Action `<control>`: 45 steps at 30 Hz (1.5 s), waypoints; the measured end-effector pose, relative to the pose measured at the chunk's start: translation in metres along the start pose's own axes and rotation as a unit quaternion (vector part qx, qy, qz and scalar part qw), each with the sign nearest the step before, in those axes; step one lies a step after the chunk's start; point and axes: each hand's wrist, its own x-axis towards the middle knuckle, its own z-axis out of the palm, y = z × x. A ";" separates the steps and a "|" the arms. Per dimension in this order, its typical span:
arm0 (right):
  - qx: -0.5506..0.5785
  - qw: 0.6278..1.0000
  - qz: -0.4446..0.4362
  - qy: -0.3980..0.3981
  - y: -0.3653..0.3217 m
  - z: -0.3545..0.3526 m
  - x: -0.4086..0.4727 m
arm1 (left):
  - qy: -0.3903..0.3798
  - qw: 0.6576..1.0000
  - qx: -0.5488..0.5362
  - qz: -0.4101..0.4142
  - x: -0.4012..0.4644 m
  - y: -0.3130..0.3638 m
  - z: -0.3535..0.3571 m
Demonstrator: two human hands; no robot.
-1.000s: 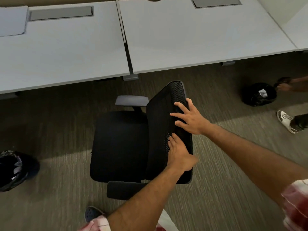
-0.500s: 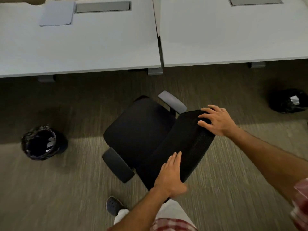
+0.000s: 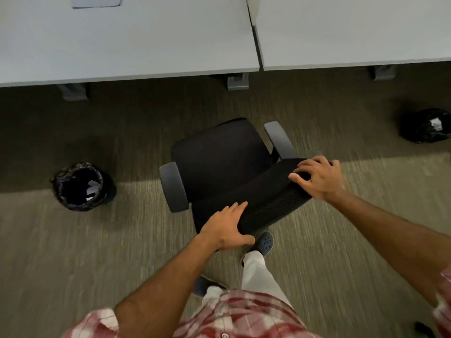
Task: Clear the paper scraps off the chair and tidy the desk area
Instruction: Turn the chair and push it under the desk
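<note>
Chair [image 3: 219, 154] backrest held by left hand [image 3: 225, 228] and right hand [image 3: 319, 179].

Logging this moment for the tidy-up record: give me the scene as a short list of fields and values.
chair: black office chair, seat facing the desks, no paper scraps visible on the seat
backrest: black mesh backrest, gripped at its top edge
left hand: left hand on the backrest's near end
right hand: right hand on the backrest's far end
left bin: black-lined waste bin on the carpet, white paper inside
right bin: black bag with a white scrap on top
desks: two grey desks side by side
desk item: pale sheet, cut off by the frame
</note>
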 end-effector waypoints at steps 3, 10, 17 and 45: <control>0.016 0.999 0.038 0.023 -0.034 0.004 -0.018 | -0.001 0.999 0.028 -0.041 -0.019 -0.040 -0.010; 0.015 0.998 0.057 0.017 -0.109 0.007 -0.038 | 0.043 0.989 0.049 -0.129 -0.058 -0.117 -0.044; 0.000 0.997 0.069 -0.022 -0.145 -0.007 -0.018 | 0.196 0.955 -0.107 -0.196 -0.080 -0.160 -0.047; 0.010 1.000 -0.021 -0.019 -0.322 -0.051 0.327 | 0.216 0.948 -0.090 -0.218 0.033 -0.363 -0.345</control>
